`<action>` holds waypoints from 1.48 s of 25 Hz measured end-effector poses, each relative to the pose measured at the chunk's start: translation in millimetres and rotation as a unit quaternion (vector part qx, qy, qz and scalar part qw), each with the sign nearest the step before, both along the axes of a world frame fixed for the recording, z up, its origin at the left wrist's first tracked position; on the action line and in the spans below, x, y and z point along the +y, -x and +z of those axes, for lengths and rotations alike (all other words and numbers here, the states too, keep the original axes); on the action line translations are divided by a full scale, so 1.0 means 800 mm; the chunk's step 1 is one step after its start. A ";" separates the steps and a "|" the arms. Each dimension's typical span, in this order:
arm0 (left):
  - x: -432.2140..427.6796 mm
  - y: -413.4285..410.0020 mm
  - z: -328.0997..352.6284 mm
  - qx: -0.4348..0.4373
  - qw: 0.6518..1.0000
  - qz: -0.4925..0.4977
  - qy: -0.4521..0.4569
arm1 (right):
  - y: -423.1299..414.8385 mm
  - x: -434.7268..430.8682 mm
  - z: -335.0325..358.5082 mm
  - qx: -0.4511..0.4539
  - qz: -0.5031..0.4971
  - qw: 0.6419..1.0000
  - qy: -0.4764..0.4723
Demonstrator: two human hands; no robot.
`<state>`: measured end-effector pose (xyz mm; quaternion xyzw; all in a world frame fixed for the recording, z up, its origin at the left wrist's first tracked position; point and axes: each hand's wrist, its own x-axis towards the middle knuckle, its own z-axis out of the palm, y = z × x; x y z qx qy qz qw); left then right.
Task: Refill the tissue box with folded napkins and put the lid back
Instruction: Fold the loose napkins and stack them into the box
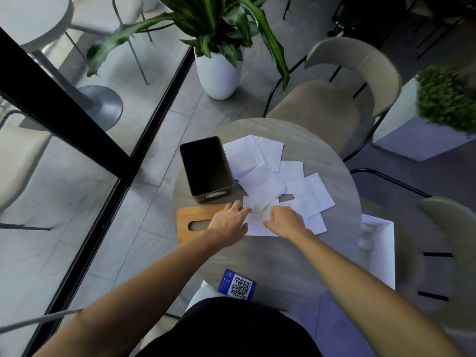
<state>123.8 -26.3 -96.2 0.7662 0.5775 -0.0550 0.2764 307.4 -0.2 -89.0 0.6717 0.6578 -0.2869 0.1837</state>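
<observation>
An open, dark tissue box [206,169] stands at the left side of a small round table [332,176]; its inside looks empty. Its wooden lid [195,217] with a slot lies flat just in front of the box, at the table's left edge. Several white napkins [260,157] are spread unfolded to the right of the box. My left hand [230,221] and my right hand [284,221] both pinch the nearest napkin [258,211], which is blurred between them. The left wrist covers part of the lid.
A blue QR-code card [237,285] sits at the table's near edge. A white open box [378,243] stands at the right. Beige chairs [342,99] surround the table, a white planter [219,70] is behind it, and a glass wall [77,140] runs on the left.
</observation>
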 end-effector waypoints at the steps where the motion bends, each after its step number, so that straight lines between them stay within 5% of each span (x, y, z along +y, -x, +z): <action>1: 0.007 -0.007 0.001 0.018 1.000 -0.011 0.006 | -0.003 -0.002 0.000 -0.002 -0.002 1.000 0.000; 13: -0.018 -0.018 -0.023 0.099 0.991 -0.073 -0.052 | -0.019 -0.034 -0.017 0.059 -0.027 0.997 0.033; 21: 0.005 -0.018 -0.046 0.032 0.994 -0.029 -0.103 | 0.022 -0.031 -0.047 0.076 -0.009 0.983 -0.169; 29: 0.004 -0.023 -0.082 0.027 0.976 -0.031 -0.213 | 0.028 -0.068 -0.099 0.107 -0.005 0.911 -0.398; 37: 0.003 0.002 -0.115 0.039 0.926 -0.028 -0.374 | 0.026 -0.068 -0.135 0.105 0.004 0.850 -0.517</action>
